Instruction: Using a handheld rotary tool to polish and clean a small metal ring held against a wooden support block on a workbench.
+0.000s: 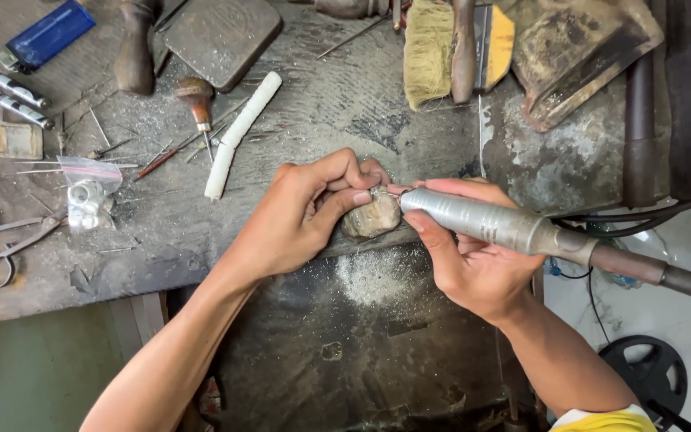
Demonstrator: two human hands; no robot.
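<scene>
My left hand point(305, 212) grips a small piece pressed against a worn wooden peg point(371, 216) at the bench edge; the piece itself is mostly hidden by my fingers. My right hand point(469, 264) is wrapped around a grey metal rotary handpiece point(481, 222), its tip meeting the left fingertips above the peg. A dark flexible shaft point(665, 276) runs from the handpiece to the right. Pale metal dust point(373, 276) lies on the dark tray below the peg.
On the worn workbench point(337, 104) lie scissors point(5, 248), a white stick point(240, 132), a wooden-handled graver point(197, 100), a bristle brush point(433, 48), a blue lighter point(45, 34), a flat metal block point(221, 36) and small plastic bags point(89, 188). A black disc point(649, 372) sits on the floor at right.
</scene>
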